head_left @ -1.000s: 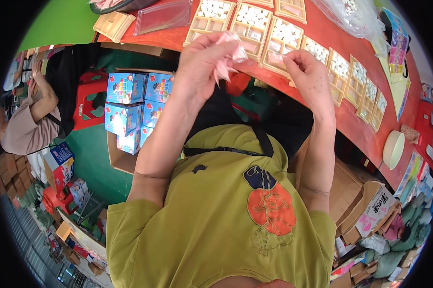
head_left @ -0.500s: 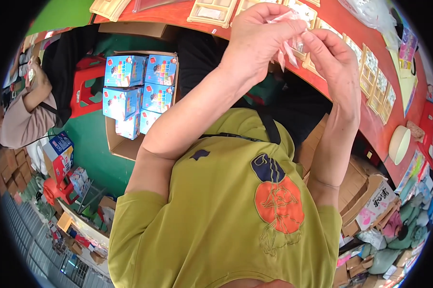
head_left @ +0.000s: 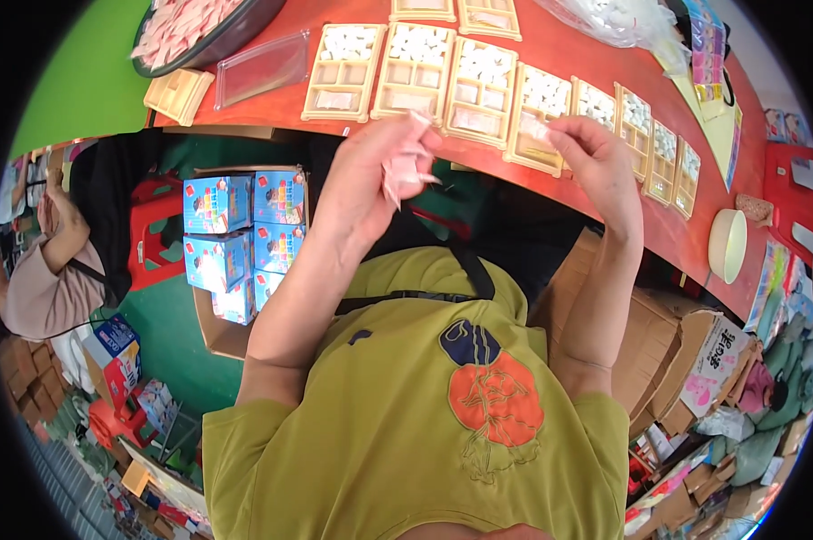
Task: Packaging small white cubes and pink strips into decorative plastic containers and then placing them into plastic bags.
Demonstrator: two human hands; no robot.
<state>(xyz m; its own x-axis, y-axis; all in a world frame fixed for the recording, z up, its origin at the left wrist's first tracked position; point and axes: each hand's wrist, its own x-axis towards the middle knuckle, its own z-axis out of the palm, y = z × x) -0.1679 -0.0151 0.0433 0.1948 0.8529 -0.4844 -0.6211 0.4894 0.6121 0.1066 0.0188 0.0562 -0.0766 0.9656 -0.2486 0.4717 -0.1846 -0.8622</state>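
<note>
My left hand [head_left: 361, 175] is closed around several small pink sachets [head_left: 406, 166], in front of the red table's near edge. Between the thumb and fingers of my right hand [head_left: 602, 162], a small pale sachet [head_left: 539, 131] is pinched over a cream compartment tray [head_left: 525, 158]. White pieces fill the large compartment of that tray. Other cream trays [head_left: 375, 106] stand in a row along the edge, also with white pieces. Several of those on the left have a pale sachet [head_left: 336, 100] in the near compartment.
A dark tub [head_left: 237, 38] of pink sachets [head_left: 186, 29] stands far left, near a clear plastic lid [head_left: 262, 72] and a stacked cream tray [head_left: 180, 95]. Right lies a pale bowl [head_left: 727, 246]. Below the table, a carton holds blue boxes [head_left: 217, 205]. Another person's arm [head_left: 64, 234] shows at left.
My hands have parted: the left moved down and left with the pink sachets, the right now reaches over a tray with one sachet. The view has shifted, showing more of the table.
</note>
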